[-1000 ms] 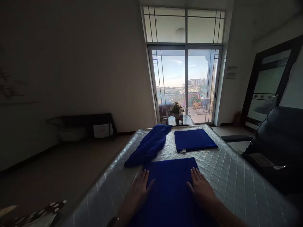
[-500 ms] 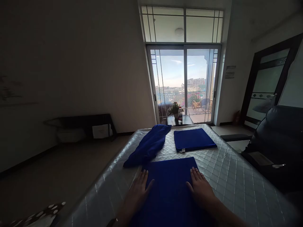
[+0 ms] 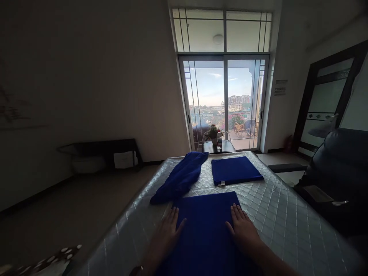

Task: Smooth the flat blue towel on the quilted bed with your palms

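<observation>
A folded blue cloth (image 3: 205,226) lies flat in front of me, its near end running out of the bottom of the view. My left hand (image 3: 169,228) rests open along its left edge, thumb spread onto the fabric. On the opposite edge, my right hand (image 3: 241,226) lies open and flat, with its thumb pointing inward. Beyond them, a smaller, neatly folded blue cloth (image 3: 237,170) with a white tag sits to the right. To the left is a loose, crumpled blue cloth (image 3: 182,176), close to the far left corner of the folded one.
Everything blue lies on a table with a silvery quilted cover (image 3: 276,207). Past its far end stand a small dark table (image 3: 205,147), a potted plant (image 3: 212,132) and a bottle (image 3: 219,140). A black chair (image 3: 339,172) is at the right, a low black shelf (image 3: 106,151) at the left wall.
Almost nothing differs. Both hands stay flat on the folded cloth's edges, and the view has shifted very slightly.
</observation>
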A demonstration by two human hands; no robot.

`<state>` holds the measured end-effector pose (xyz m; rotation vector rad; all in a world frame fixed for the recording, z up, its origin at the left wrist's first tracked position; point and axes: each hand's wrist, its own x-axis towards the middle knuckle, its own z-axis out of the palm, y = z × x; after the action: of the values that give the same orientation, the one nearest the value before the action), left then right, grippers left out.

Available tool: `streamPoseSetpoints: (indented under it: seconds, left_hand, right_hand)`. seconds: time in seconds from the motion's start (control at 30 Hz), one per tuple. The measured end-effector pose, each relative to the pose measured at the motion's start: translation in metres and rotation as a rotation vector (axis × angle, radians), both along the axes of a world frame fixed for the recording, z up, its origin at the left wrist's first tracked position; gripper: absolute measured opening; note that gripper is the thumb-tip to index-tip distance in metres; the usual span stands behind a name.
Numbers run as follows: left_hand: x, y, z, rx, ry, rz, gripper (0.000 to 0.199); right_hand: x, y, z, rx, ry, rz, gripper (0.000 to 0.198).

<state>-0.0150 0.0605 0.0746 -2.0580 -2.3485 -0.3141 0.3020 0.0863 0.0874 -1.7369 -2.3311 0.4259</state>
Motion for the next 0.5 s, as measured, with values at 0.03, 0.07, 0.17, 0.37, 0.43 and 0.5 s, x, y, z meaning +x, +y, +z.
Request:
streamPoseSetpoints:
  seconds: [0.03,0.07,0.17,0.37,0.43,0.5]
  left_hand:
    - [0.000,0.000,0.001,0.004,0.013,0.012,0.076]
    - [0.001,0.000,0.002,0.010,0.030,0.019,0.077]
    - [0.019,-0.003,0.005,0.027,0.062,-0.022,0.075]
    - [0.113,-0.012,0.006,0.073,0.033,-0.405,0.065]
    - [0.141,-0.011,0.009,0.097,0.015,-0.527,0.063]
    - [0.158,-0.007,0.012,0.083,-0.025,-0.555,0.062]
  right_hand:
    - [0.000,0.000,0.000,0.002,0.007,0.000,0.076]
    - [0.001,0.000,-0.001,0.003,0.015,0.001,0.076]
    - [0.002,0.002,-0.002,0.003,0.044,0.006,0.077]
    - [0.004,0.002,-0.001,-0.007,0.072,0.024,0.077]
    - [0.006,0.001,0.001,-0.006,0.080,0.041,0.075]
    - [0.007,0.001,0.003,-0.013,0.088,0.060,0.073]
